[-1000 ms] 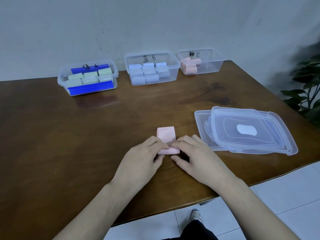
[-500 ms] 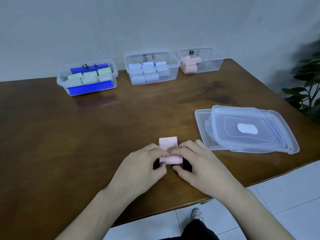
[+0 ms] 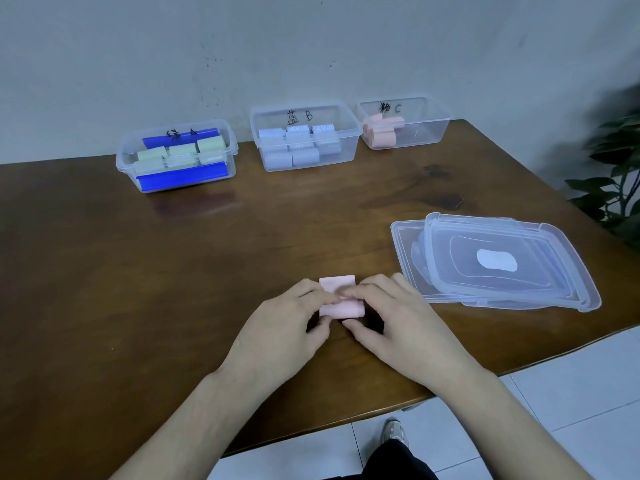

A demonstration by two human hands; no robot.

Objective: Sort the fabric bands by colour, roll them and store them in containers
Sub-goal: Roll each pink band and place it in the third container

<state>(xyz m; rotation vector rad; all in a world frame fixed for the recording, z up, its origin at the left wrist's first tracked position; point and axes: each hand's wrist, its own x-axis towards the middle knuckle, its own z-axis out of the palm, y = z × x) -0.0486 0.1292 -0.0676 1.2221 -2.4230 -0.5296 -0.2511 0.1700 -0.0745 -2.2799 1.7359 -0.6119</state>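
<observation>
DONE: green container (image 3: 176,157), blue container (image 3: 304,140) hold rolls; pink container (image 3: 403,123) far right part-filled | NOW: left hand (image 3: 284,327), right hand (image 3: 398,323) fingers curled, pinching pink band (image 3: 341,303) near bench (image 3: 104,271) edge, mostly rolled | LEFT: finish, store, lids (image 3: 495,261)

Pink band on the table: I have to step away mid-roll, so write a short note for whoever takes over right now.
Left hand and right hand: both pinch the pink band, partly rolled on the table, a short flat tail left.
Done: green rolls in container A, blue rolls in container B, some pink rolls in container C.
Left: finish this roll and place it in C. The stacked lids lie to the right; all three containers are open.
</observation>
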